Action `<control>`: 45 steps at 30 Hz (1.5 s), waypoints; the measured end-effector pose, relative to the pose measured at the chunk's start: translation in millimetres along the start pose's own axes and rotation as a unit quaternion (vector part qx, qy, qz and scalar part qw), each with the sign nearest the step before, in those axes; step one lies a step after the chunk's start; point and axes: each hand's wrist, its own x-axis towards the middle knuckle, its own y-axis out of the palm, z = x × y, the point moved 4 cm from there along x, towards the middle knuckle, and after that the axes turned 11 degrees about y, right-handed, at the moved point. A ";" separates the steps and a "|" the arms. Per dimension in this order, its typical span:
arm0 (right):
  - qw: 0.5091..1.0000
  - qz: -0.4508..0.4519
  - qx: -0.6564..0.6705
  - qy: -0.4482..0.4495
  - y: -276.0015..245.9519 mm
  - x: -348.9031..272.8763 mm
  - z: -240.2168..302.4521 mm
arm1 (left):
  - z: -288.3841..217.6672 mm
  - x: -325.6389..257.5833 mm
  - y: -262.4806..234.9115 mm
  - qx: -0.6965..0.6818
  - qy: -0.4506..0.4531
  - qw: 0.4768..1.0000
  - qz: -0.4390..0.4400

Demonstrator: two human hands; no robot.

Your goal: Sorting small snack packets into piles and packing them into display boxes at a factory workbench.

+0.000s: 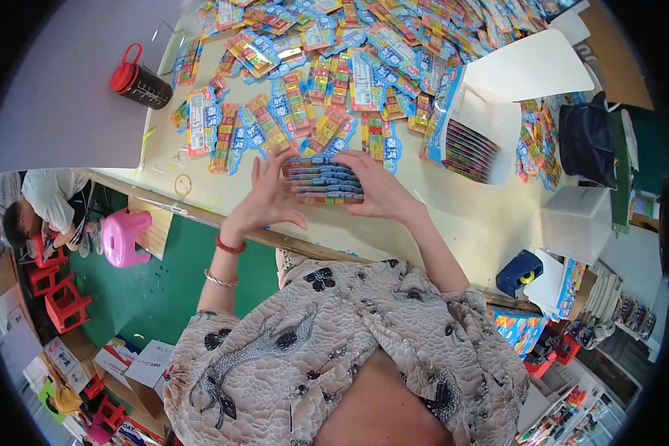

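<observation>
A stack of candy-like blister packs (323,180) stands on edge near the table's front, its blue card edges lined up in a row. My left hand (264,195) cups the stack's left end, fingers curled at its far corner and thumb stretched out past the near corner. Around the right end closes my right hand (383,189), fingers on the far side and thumb by the near side. Between them, both hands hold the stack. To the right, an open white carton (487,119) with a raised flap lies tilted, holding a row of similar packs (470,151).
Loose packs (364,70) with colourful pieces heap across the table's far side. A dark bottle with a red lid (143,83) is at far left. On the right are a dark bag (589,141), a translucent bin (576,223) and a navy tape dispenser (520,273). A pink stool (125,238) stands left.
</observation>
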 end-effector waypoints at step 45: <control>0.930 -0.351 -0.107 0.016 -45.7 48.1 -40.9 | -20.4 -7.5 31.6 -0.122 0.045 0.970 -0.207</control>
